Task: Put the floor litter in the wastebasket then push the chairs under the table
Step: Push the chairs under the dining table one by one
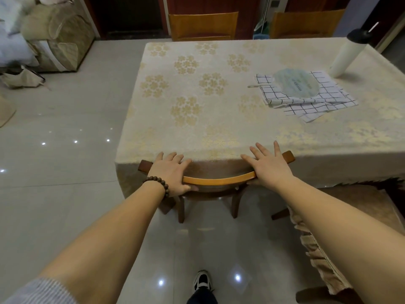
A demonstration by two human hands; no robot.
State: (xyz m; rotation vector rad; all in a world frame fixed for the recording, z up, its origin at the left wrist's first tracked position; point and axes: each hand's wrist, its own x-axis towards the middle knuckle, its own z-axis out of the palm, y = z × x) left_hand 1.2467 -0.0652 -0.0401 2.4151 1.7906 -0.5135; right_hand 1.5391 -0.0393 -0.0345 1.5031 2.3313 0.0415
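A wooden chair (219, 180) stands at the near edge of the table (197, 95), its seat under the hanging floral tablecloth and its curved top rail close to the edge. My left hand (173, 174) lies on the left end of the rail with its thumb under it. My right hand (270, 166) rests on the right end, fingers spread flat and reaching onto the cloth. A second chair (361, 218) with a frilled brown cushion stands pulled out at the lower right. No litter or wastebasket is in view.
Two more wooden chairs (202, 26) (306, 24) stand at the table's far side. A checked cloth (306, 99), a round fan (295, 83) and a white bottle (348, 54) lie at the table's right. Bags and bundles (54, 36) crowd the far left floor. My shoe (202, 280) is below.
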